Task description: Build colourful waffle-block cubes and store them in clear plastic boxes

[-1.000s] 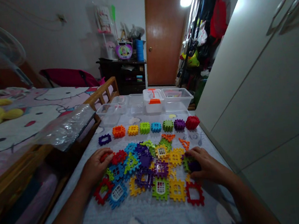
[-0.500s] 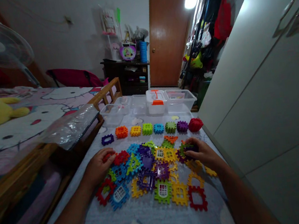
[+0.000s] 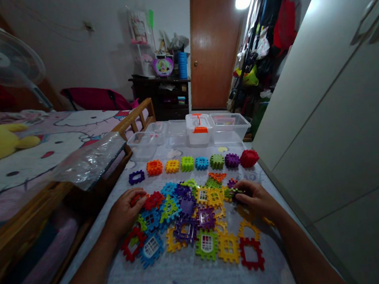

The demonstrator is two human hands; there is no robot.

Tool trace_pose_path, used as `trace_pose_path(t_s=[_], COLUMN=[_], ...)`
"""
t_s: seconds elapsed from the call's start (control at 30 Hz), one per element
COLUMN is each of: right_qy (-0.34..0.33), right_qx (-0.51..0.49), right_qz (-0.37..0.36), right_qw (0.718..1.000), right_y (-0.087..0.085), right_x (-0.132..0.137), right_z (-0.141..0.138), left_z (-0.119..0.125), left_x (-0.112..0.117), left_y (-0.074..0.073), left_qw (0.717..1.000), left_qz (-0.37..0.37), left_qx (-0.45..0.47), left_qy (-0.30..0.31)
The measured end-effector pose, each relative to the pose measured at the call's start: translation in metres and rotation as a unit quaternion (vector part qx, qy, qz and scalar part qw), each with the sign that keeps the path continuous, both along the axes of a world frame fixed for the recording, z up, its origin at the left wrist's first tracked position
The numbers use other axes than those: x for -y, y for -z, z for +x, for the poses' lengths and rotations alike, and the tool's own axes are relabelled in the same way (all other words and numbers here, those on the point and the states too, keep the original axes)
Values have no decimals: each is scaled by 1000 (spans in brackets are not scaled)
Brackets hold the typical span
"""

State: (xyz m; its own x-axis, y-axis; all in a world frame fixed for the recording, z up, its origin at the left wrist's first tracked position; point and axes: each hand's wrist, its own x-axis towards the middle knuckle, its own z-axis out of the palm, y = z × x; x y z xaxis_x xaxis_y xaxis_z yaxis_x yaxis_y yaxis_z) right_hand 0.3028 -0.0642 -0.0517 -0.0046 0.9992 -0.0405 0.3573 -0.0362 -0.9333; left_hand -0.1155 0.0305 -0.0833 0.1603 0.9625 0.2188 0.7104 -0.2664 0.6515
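A heap of flat plastic building tiles point(image 3: 188, 216) in many colours lies on a pale cloth point(image 3: 194, 281). My left hand point(image 3: 123, 211) rests at the heap's left edge, fingers curled over a red tile point(image 3: 150, 200). At the heap's right edge my right hand point(image 3: 258, 198) pinches a small green and purple piece point(image 3: 235, 193). Beyond the heap stands a row of assembled cubes: orange point(image 3: 154, 167), yellow point(image 3: 172, 165), green point(image 3: 187, 163), blue point(image 3: 201, 163), dark green point(image 3: 216, 161), purple point(image 3: 231, 159) and red point(image 3: 249, 158). A single purple tile point(image 3: 136, 177) lies left of the row.
Clear plastic boxes point(image 3: 229, 126) and a white box with an orange latch point(image 3: 199, 129) stand behind the cubes. A bed with a wooden rail point(image 3: 131, 121) and a crumpled plastic bag point(image 3: 89, 162) is on the left. White cabinet doors point(image 3: 340, 117) close the right side.
My right hand has moved away from me along the heap's right side, carrying the green and purple piece, then settled lower. My left hand has stayed put.
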Motion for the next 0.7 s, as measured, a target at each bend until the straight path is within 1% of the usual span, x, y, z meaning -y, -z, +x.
trace_pose_path(t_s=[0.13,0.2,0.3,0.37,0.43,0.5,0.63,0.7], right_qy=[51,57,16,-15,-30,-14,46,28], right_qx=[-18,-41,-63,-53,-16,48,185,231], right_qz=[-1,-10,-21,-15,7,43,116,126], right_qw=[999,997,998,998,999,998,975,964], right_y=[2,0,-2,-2,-1,-1,-6,-8], right_x=[-1,0,3,4,4,2,3,6], right_z=[-1,-1,-3,-5,-6,-6,-1,4], left_z=[-1,-1,0,0,0,0,0,0], left_x=[0,0,-1,-1,0,0,0,0], left_y=[1,2,2,1,1,1,0,0], left_qw=[1000,1000,1000,1000,1000,1000,1000,1000], left_qz=[0,1,2,1,2,3,4,1], left_qx=[-1,-1,2,2,3,4,6,3], left_qy=[2,2,-1,-3,-3,-3,-2,1])
